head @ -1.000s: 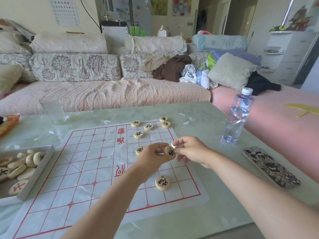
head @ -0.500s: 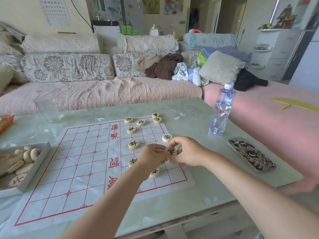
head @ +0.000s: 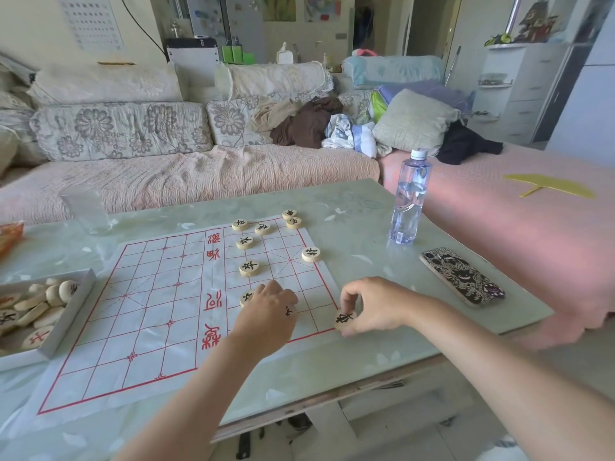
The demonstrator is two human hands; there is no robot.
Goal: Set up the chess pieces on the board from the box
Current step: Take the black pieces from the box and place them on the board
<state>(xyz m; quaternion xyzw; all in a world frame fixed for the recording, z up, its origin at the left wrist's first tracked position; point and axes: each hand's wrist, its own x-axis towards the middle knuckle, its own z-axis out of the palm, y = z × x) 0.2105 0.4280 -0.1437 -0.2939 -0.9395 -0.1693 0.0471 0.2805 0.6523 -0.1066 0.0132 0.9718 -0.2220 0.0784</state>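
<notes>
Starting at the left edge, one open white box sits on the pale green surface. It holds a heap of round wooden pieces too overlapped to count; one near the front shows a red character. Behind the box stands one clear glass. The one paper board, ruled in red, lies flat just beside the box.

Eight black-lettered discs lie free on the board's right half. Four cluster at the far edge and one lies just nearer. One sits on the right border, one is closer to the person, and one is half hidden behind the left hand. That hand's fingers curl down onto the board over a ninth disc, of which only a sliver shows. Whether they grip it or merely cover it cannot be told.

The right hand pinches a tenth disc between thumb and forefinger at the board's near right corner, its face tilted toward the camera. Further right stands one water bottle, and one patterned phone lies flat, both apart from the board.
</notes>
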